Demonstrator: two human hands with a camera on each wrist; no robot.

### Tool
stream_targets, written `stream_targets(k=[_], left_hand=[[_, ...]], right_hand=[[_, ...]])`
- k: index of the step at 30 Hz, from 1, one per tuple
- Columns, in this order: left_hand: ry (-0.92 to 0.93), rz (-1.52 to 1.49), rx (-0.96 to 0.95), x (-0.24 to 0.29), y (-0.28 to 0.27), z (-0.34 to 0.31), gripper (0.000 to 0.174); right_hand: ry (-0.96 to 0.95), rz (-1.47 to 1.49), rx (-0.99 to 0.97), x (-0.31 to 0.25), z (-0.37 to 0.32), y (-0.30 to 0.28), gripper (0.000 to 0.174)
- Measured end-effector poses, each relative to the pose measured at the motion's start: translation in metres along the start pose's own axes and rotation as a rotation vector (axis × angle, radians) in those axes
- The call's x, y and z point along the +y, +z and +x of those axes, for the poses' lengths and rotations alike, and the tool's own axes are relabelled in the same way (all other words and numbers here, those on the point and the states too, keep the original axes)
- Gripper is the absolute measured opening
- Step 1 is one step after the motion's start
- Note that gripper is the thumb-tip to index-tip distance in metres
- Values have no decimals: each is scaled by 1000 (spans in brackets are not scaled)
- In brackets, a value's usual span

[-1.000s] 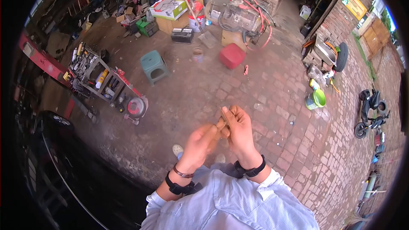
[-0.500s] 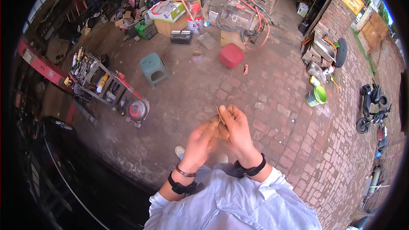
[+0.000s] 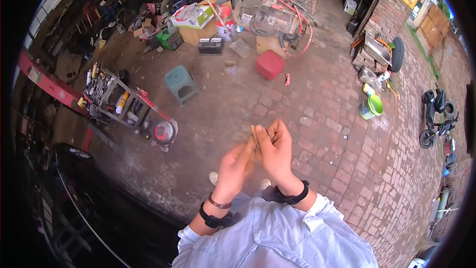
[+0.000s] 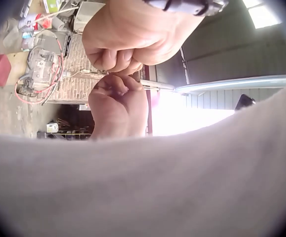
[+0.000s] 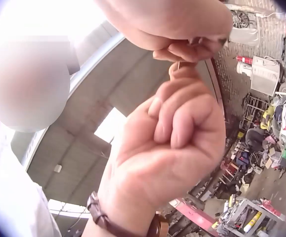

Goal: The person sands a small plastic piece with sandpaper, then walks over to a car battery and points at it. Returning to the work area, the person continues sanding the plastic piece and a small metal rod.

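Note:
Both hands meet in front of the body in the head view, fingertips together around a thin tan strip [image 3: 254,134]. My left hand [image 3: 235,167] pinches its lower part, with the other fingers curled into the palm in the right wrist view. My right hand [image 3: 276,153] pinches the same strip from the other side, its thumb laid along it. Most of the strip is hidden by the fingers, and its kind cannot be told. The left wrist view shows the right hand's curled fingers [image 4: 114,89] close against the left hand's.
Beyond the hands stand a teal stool [image 3: 181,84] and a red stool [image 3: 270,64] on the brick floor. A tool cart [image 3: 121,100] is at the left, above a dark car [image 3: 84,208]. A green-rimmed bucket [image 3: 371,107] stands right. An engine [image 3: 277,17] with red hoses sits behind.
The fingertips have drawn closer together, and the right hand has turned a little, thumb now pointing along the strip. The head view has shifted slightly; the surroundings are otherwise the same.

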State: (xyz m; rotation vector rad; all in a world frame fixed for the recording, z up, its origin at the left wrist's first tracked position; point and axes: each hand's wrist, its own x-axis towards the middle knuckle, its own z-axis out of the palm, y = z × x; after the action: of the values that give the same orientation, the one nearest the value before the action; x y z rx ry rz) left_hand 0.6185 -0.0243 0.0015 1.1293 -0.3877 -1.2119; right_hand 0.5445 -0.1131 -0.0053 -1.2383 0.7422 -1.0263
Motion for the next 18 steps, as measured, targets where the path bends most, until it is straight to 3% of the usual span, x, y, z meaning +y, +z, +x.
stream_targets(k=[1,3,4,6,7,9,10,12,16,18], left_hand=[[25,46,33,-1,0,0,27],[48,96,66,-1,-2,-1,25],[39,14,-2,-1,-6,-2,26],[32,-71,-68,1,-9,-4,27],[10,-100,-59,5,-9,-4,28],[-11,-128,-49,10,-6,-6,28],[-22,-123,-39,12,-3,-6,28],[-35,-114,-32,10,-1,-8,27],[41,54,23,-4,-2,-5,27],[105,144,58,-4,-5,-5,29]], right_hand=[[-1,3,3,-3,4,-3,26],[393,313,-185,-11,10,-11,25],[395,316,-183,-16,9,-14,25],[566,628,-270,-24,8,-15,26],[565,629,-274,-22,5,-11,26],[302,473,-151,-14,-5,-1,24],[303,475,-151,-12,-8,1,24],[-59,131,-81,-9,-12,3,25],[-70,-31,8,0,-6,1,25],[328,213,-155,-12,1,-5,26]])
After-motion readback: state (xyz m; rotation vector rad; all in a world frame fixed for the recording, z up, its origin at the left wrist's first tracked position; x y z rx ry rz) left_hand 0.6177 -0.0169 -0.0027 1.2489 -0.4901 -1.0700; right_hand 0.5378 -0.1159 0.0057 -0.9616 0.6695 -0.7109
